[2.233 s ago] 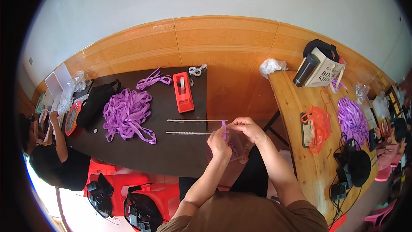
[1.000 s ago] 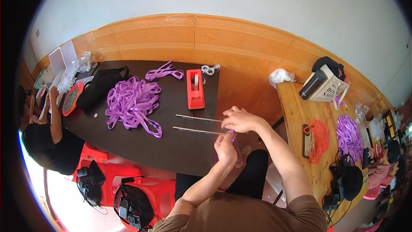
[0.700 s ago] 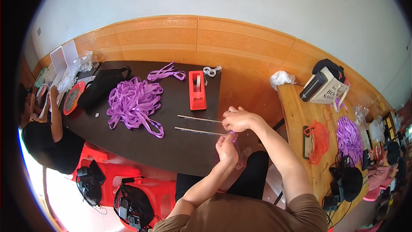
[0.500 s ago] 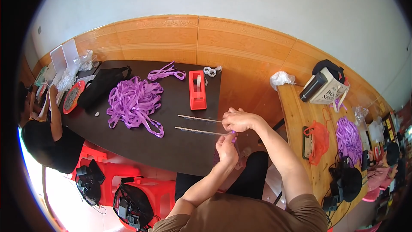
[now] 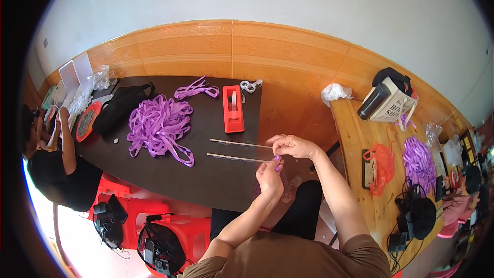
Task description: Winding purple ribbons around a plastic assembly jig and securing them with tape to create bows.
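Observation:
Two thin pale rods, a far rod [image 5: 239, 143] and a near rod [image 5: 236, 157], lie side by side across the dark table's right edge. Purple ribbon [image 5: 278, 163] shows in a small piece at their right ends. My left hand [image 5: 269, 179] is closed, pinching this ribbon from the near side. Just beyond it, my right hand [image 5: 296, 146] bends over the rod ends, thumb and forefinger pinched at the ribbon and the other fingers loosely out. My fingers partly hide how the ribbon passes round the rods.
On the dark table [image 5: 206, 185] lie a heap of purple ribbon [image 5: 159, 126], a red tape dispenser [image 5: 233, 118], scissors [image 5: 249, 86] and a black pouch [image 5: 121, 105]. A co-worker [image 5: 64, 175] sits at left. A wooden table [image 5: 352, 134] with a red plastic bag [image 5: 383, 167] stands right.
My right hand has shifted slightly right and its fingers have loosened outward. My left hand stays at the rod ends with the ribbon. The view has tilted slightly.

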The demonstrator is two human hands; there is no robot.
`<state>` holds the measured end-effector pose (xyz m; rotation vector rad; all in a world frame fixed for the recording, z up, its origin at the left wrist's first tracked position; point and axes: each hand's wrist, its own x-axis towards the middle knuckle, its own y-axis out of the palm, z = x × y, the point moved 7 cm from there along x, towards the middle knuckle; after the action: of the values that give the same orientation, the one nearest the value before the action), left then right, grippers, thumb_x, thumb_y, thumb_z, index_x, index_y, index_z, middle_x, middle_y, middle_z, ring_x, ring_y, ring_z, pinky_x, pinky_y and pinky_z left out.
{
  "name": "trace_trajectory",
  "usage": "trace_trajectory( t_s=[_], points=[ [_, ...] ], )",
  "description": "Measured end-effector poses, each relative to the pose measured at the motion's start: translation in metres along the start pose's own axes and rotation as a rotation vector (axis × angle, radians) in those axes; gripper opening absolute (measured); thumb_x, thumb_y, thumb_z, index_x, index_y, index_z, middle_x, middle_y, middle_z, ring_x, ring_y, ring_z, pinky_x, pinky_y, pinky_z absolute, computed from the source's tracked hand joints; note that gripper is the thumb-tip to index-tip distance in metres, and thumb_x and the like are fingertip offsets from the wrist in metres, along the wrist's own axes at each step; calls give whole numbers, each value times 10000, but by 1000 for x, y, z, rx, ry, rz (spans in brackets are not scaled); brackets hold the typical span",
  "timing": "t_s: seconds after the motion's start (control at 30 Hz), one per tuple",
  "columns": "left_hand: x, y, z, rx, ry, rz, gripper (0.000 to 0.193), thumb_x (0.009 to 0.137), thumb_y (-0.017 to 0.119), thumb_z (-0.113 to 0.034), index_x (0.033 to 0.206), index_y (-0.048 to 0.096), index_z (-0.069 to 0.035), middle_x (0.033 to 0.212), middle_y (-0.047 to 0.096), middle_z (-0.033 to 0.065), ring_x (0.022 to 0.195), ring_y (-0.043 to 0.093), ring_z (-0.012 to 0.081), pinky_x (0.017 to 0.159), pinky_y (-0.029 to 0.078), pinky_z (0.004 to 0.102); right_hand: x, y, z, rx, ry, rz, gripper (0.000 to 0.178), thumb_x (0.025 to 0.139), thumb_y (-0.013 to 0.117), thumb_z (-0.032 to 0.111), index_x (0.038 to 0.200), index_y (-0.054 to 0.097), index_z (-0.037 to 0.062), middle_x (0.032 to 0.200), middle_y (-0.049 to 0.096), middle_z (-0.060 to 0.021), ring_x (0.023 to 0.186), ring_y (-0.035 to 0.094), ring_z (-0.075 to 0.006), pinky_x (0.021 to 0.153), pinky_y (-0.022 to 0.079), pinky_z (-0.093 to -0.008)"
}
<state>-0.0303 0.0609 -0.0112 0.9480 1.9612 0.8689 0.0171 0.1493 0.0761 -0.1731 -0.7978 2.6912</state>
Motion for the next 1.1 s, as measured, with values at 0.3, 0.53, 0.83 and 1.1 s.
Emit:
trace_trajectory(
  t_s=[0.3, 0.53, 0.83, 1.1],
  points=[
    [-1, 1, 1, 15, -1, 18, 72, 770, 606, 28, 723, 557, 4, 787, 622, 114, 717, 603, 208, 651, 463, 256, -20, 1, -39, 648, -70, -188, 160, 820, 607, 70, 974, 649, 78, 1266, 511, -132, 1153, 479, -204, 979, 347, -346],
    [-3, 2, -2, 14, 17, 27, 70, 777, 610, 10, 721, 567, 7, 776, 628, 102, 684, 585, 155, 629, 449, 222, -8, 11, -16, 487, 7, -332, 435, 805, 628, 74, 1222, 510, 52, 1216, 533, -66, 1128, 497, -176, 868, 437, -276],
    [-9, -4, 3, 140, -17, 7, 20, 812, 591, -62, 793, 592, -58, 803, 626, 49, 698, 584, 148, 648, 439, 249, -49, 35, -84, 1139, 224, -650, 356, 872, 591, 161, 1189, 505, 26, 1040, 607, -98, 951, 582, -179, 793, 475, -314],
    [-84, -17, 36, 568, -475, 330, 147, 838, 570, -57, 966, 632, -17, 877, 636, 38, 715, 571, 79, 601, 438, 178, -27, 38, -53, 1061, 164, -775, 198, 793, 631, 23, 979, 594, -36, 825, 633, -98, 725, 640, -188, 615, 497, -271]
  ],
)
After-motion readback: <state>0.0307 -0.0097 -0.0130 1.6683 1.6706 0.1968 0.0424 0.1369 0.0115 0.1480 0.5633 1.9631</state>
